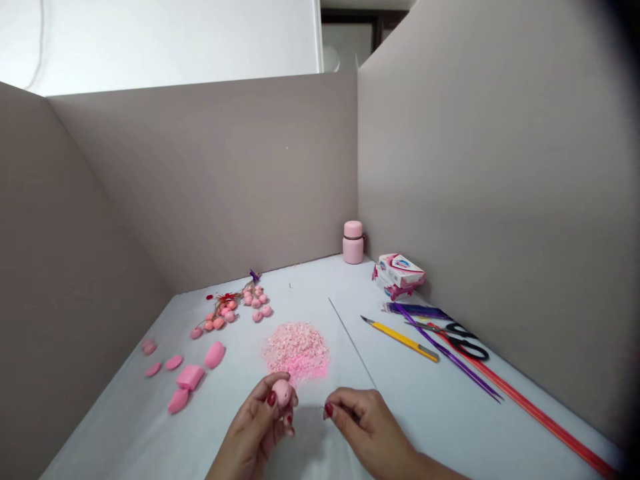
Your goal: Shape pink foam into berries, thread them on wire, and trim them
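Note:
My left hand [257,427] grips a small pink ball [282,393] between thumb and fingers; a little dark hole shows on its side. To the right of it, my right hand [370,427] is closed in a pinch, apart from the ball. A tiny dark tip shows at its fingertips, too small to name. Just beyond both hands lies a heap of pink shavings [297,347], with brighter pink powder along its near edge.
At left lie pink soap-like pieces [190,377] and bunches of pink balls on stems [256,297]. To the right are a yellow craft knife [403,339], scissors [463,340], purple pipe cleaners [455,360], red strips [540,417], boxes [400,272] and a pink flask [353,243]. Grey partitions [225,180] enclose the table.

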`<action>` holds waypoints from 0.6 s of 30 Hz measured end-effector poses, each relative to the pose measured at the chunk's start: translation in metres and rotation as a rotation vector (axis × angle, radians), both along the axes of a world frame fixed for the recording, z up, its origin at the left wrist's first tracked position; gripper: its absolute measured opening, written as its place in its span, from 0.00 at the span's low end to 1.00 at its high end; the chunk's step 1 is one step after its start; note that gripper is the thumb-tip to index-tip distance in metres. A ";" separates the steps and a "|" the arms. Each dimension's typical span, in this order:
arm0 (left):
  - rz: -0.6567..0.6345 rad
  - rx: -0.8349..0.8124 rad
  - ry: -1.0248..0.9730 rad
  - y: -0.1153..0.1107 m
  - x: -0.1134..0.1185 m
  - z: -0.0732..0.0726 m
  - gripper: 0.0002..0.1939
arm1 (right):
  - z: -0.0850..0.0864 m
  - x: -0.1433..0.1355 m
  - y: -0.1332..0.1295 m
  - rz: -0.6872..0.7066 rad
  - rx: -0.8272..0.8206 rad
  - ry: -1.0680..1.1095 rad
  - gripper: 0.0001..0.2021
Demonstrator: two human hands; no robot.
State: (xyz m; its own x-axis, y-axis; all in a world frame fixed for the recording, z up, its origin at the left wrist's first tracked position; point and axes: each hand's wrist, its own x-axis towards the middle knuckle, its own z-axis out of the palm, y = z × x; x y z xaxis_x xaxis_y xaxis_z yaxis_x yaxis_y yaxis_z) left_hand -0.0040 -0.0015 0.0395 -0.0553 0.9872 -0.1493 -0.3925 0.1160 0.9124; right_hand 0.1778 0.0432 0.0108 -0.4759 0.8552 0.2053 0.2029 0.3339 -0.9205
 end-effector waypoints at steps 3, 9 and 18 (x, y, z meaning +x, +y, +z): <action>0.131 0.096 0.523 0.003 -0.003 -0.003 0.12 | 0.002 0.000 0.001 -0.016 0.002 0.014 0.12; 0.178 0.387 1.202 0.004 -0.008 -0.013 0.10 | 0.005 -0.001 0.005 -0.038 -0.003 0.023 0.12; 0.231 0.421 1.209 0.002 0.004 -0.005 0.05 | 0.007 0.001 0.002 -0.027 0.080 0.008 0.13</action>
State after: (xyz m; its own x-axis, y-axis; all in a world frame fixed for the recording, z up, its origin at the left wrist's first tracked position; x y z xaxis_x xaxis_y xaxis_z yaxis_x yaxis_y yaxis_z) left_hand -0.0005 0.0001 0.0348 -0.1105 0.8954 0.4314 0.7269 -0.2233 0.6495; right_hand 0.1791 0.0456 0.0176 -0.4508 0.8485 0.2772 0.2057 0.4010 -0.8927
